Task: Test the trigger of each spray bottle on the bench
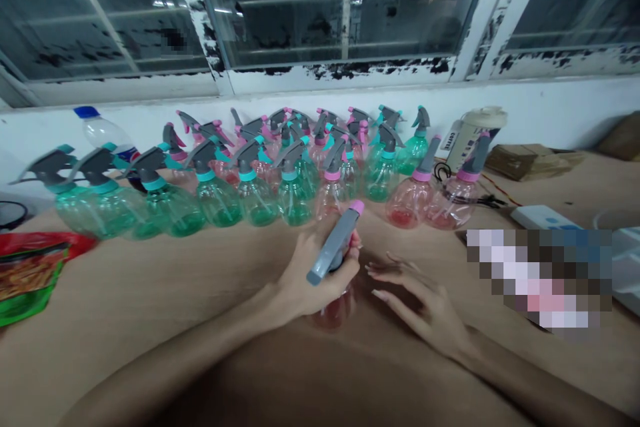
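My left hand is wrapped round the neck of a pink spray bottle with a grey trigger head and a pink nozzle tip. The bottle stands near the middle of the table, its nozzle pointing away from me. Just to its right, my right hand hovers with fingers apart, holding nothing. Beyond my hands is a front row of green spray bottles with grey heads and teal collars. Two pink spray bottles stand to the right of that row. My left hand hides part of the held bottle's neck.
More spray bottles crowd behind the front row, by the wall. A clear bottle with a blue cap stands at the back left, and a red and green packet lies at left. At right are a cream cup, cardboard and dark cables.
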